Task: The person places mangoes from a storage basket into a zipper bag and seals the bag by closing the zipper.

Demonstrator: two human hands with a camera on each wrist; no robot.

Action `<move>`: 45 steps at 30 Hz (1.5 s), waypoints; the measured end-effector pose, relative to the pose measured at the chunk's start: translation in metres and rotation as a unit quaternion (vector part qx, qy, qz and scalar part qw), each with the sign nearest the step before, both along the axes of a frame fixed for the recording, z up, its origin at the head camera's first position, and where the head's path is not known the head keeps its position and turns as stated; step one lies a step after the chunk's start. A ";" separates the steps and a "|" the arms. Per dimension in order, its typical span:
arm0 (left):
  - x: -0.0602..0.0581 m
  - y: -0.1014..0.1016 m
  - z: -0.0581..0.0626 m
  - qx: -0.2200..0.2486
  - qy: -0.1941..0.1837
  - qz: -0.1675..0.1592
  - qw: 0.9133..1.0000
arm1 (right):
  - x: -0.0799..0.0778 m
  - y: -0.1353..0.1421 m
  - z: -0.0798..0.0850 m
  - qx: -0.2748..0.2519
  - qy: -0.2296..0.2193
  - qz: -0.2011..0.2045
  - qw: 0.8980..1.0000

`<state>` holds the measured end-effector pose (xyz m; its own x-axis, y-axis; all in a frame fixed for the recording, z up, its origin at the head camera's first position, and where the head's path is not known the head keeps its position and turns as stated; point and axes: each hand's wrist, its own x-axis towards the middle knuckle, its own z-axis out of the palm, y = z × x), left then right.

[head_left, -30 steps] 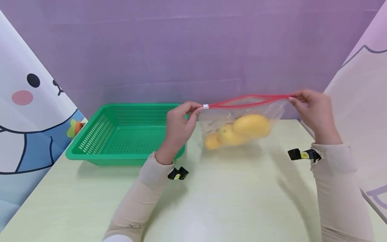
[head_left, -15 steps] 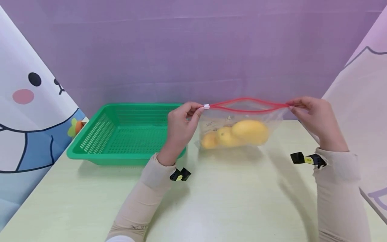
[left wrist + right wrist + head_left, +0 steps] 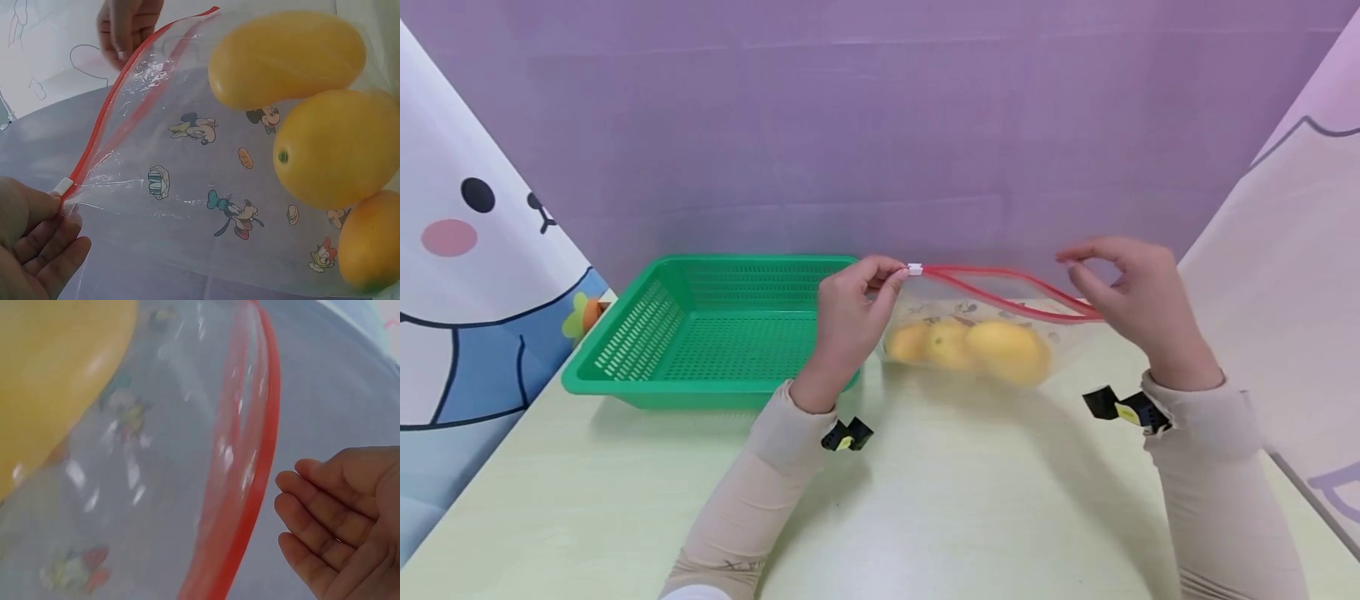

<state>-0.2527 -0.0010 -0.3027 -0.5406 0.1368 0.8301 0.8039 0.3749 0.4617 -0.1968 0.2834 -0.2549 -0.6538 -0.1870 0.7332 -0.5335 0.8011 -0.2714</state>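
Observation:
A clear slider zip bag with cartoon prints and a red zip edge hangs by its left corner. My left hand pinches that corner beside the white slider. Inside lie a long yellow mango-like fruit, a rounder yellow fruit with a green stem spot, and a smaller orange-yellow fruit. The bag's mouth gapes along the red edge. My right hand is apart from the bag's sagging right end, its fingers loosely bent around nothing. In the right wrist view, a gap separates its fingertips from the red edge.
Left of the bag, a green perforated plastic basket stands on the pale table, partly behind my left hand. A purple cloth forms the back wall. Printed cartoon sheets line the sides.
My right hand has let go of the bag's right corner and moved left. That end of the bag has dropped, with the fruit slightly lower. My left hand keeps its pinch, almost still.

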 end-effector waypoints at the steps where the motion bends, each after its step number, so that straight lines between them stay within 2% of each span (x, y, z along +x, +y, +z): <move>1: 0.000 0.000 0.000 0.000 0.001 0.001 1.000 | 0.001 -0.006 0.001 0.007 0.008 0.017 1.000; 5: 0.000 0.000 0.000 -0.002 0.003 0.003 1.000 | 0.004 -0.026 0.005 0.039 0.032 0.072 0.996; 11: 0.000 0.000 -0.001 -0.007 0.000 0.008 1.000 | 0.004 -0.051 0.006 0.070 0.039 0.109 0.991; 17: 0.002 -0.001 -0.001 -0.012 0.000 0.004 1.000 | -0.001 -0.071 0.005 0.082 0.032 0.124 0.988; 23: 0.003 -0.003 0.002 -0.016 0.007 -0.001 1.000 | -0.009 -0.091 0.006 0.066 -0.001 0.143 0.988; 28: 0.004 -0.004 0.002 -0.025 0.007 -0.010 1.000 | -0.014 -0.103 0.003 0.066 -0.012 0.159 0.985; 36: 0.004 -0.003 0.000 -0.027 0.027 -0.016 0.999 | -0.016 -0.112 0.004 0.073 -0.015 0.144 0.987; 45: 0.006 -0.002 -0.002 -0.022 0.036 -0.023 0.999 | -0.021 -0.116 0.001 0.073 -0.021 0.161 0.984</move>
<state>-0.2468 -0.0034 -0.3051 -0.4713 0.1970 0.8597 0.8515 0.3555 0.3854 -0.2182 0.1679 -0.2542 -0.5728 -0.4898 0.6572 -0.7563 0.6250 -0.1933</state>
